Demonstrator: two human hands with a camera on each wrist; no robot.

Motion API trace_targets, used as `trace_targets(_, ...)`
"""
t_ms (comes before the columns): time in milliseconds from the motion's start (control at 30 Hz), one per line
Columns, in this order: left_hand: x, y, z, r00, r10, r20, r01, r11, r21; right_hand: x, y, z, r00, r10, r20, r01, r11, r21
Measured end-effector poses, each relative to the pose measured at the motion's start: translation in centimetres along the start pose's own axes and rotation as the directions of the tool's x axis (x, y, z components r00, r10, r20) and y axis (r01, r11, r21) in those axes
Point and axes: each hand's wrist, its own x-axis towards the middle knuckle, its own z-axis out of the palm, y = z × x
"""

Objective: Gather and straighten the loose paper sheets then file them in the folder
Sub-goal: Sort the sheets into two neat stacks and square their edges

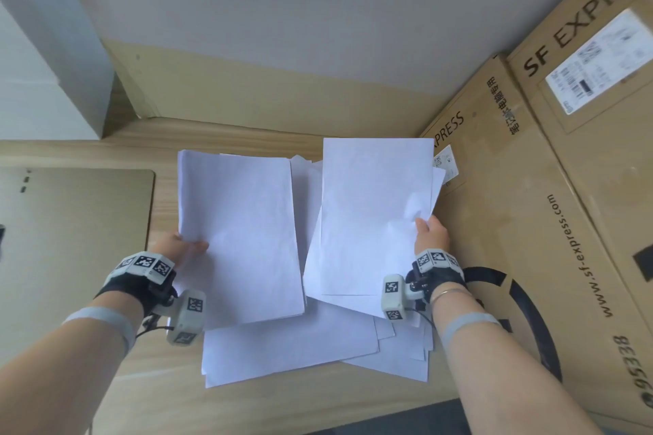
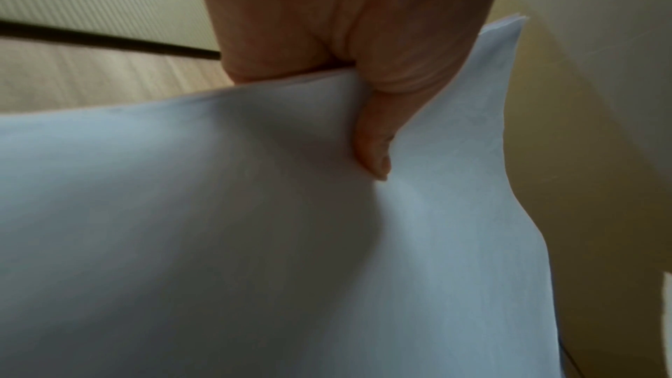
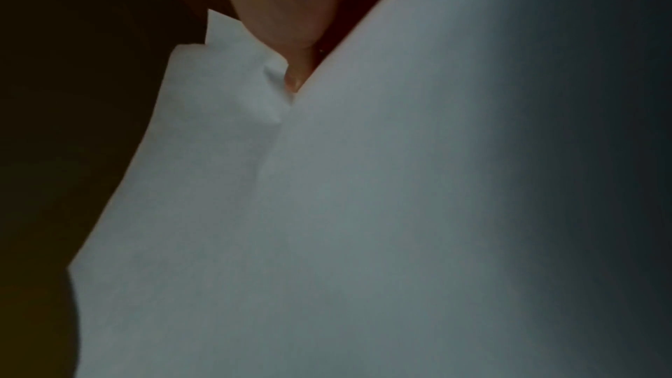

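My left hand [image 1: 187, 247] pinches the left edge of a small stack of white sheets [image 1: 243, 237], thumb on top; the left wrist view shows the thumb [image 2: 374, 154] pressed into that paper [image 2: 254, 240]. My right hand [image 1: 429, 235] grips the right edge of another white bundle [image 1: 371, 215], which creases at the thumb; the right wrist view has this paper [image 3: 363, 211] filling the frame. Both bundles are lifted above more loose sheets [image 1: 293, 346] spread on the wooden table [image 1: 106, 399]. A tan folder [image 1: 70, 222] lies flat at the left.
Large brown SF Express cardboard boxes [image 1: 565, 187] stand close on the right, just beyond my right hand. A white box [image 1: 46, 63] sits at the back left, with a flat cardboard sheet [image 1: 176, 88] against the wall behind the papers.
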Motion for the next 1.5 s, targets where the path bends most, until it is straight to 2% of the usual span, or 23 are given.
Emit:
trace_targets(133, -1.4, 0.9, 0.5, 1.0, 0.013, -0.015, -0.012, 0.999, 0.036, 0.6, -0.6, -0.3, 0.999, 0.015, 0.035, -0.018, 0.996, 0.089)
trace_targets(267, -2.3, 1.8, 1.1, 0.998, 0.04, 0.043, -0.043, 0.996, 0.074, 0.3, -1.4, 1.2, 0.991, -0.019, 0.133, 0.0, 0.99, 0.144)
trace_targets(433, -2.4, 2.5, 1.3, 0.992, 0.053, 0.114, -0.056, 0.998, 0.02, -2.5, -3.7, 5.7, 0.952, -0.066, 0.298, 0.02, 0.988, 0.154)
trace_targets(567, -1.5, 1.8, 1.9, 0.984, 0.068, 0.165, -0.068, 0.998, -0.006, -5.2, -4.8, 9.9, 0.903, -0.042, 0.428, -0.011, 0.993, 0.121)
trace_targets(733, -1.3, 1.3, 1.5, 0.978, 0.07, 0.198, -0.062, 0.997, -0.042, -7.0, -5.2, 12.0, 0.874, -0.026, 0.486, -0.029, 0.994, 0.105)
trace_targets(800, -1.8, 1.2, 1.1, 0.98, 0.062, 0.187, -0.037, 0.991, -0.131, -7.1, -5.3, 12.3, 0.864, -0.053, 0.501, 0.016, 0.997, 0.078)
trace_targets(900, -1.7, 0.7, 0.9, 0.955, 0.061, 0.289, 0.017, 0.966, -0.258, -7.4, -5.8, 12.5, 0.851, -0.1, 0.515, 0.077, 0.995, 0.067)
trace_targets(967, -1.0, 0.2, 0.7, 0.96, 0.049, 0.275, 0.009, 0.979, -0.205, -7.8, -6.4, 12.5, 0.83, -0.115, 0.546, 0.09, 0.993, 0.072)
trace_targets(1033, -0.7, -0.1, 0.6, 0.964, 0.099, 0.248, -0.047, 0.978, -0.206, -7.9, -6.7, 12.4, 0.815, -0.119, 0.567, 0.104, 0.993, 0.06)
trace_targets(1133, -4.4, 1.7, 0.1, 0.929, 0.129, 0.346, 0.009, 0.928, -0.372, -7.5, -6.7, 12.3, 0.824, -0.167, 0.542, 0.152, 0.986, 0.072)
trace_targets(1200, -4.6, 1.9, 0.0, 0.904, 0.177, 0.388, 0.003, 0.908, -0.419, -7.6, -6.7, 11.9, 0.824, -0.188, 0.535, 0.159, 0.982, 0.101)
trace_targets(1267, -4.2, 2.0, 0.2, 0.928, 0.146, 0.342, -0.008, 0.927, -0.375, -7.7, -6.7, 11.9, 0.813, -0.183, 0.553, 0.15, 0.983, 0.104)
trace_targets(1367, -3.6, 1.8, 0.1, 0.976, 0.104, 0.193, -0.054, 0.968, -0.247, -7.7, -6.7, 12.5, 0.789, -0.184, 0.586, 0.169, 0.982, 0.081)
trace_targets(1433, -3.2, 1.4, 0.0, 0.985, 0.061, 0.161, -0.019, 0.967, -0.254, -7.6, -6.4, 13.0, 0.787, -0.168, 0.594, 0.164, 0.985, 0.061)
trace_targets(1500, -3.3, 1.1, 0.0, 0.987, 0.073, 0.143, -0.028, 0.955, -0.295, -7.7, -5.8, 13.0, 0.796, -0.155, 0.585, 0.201, 0.98, -0.014)
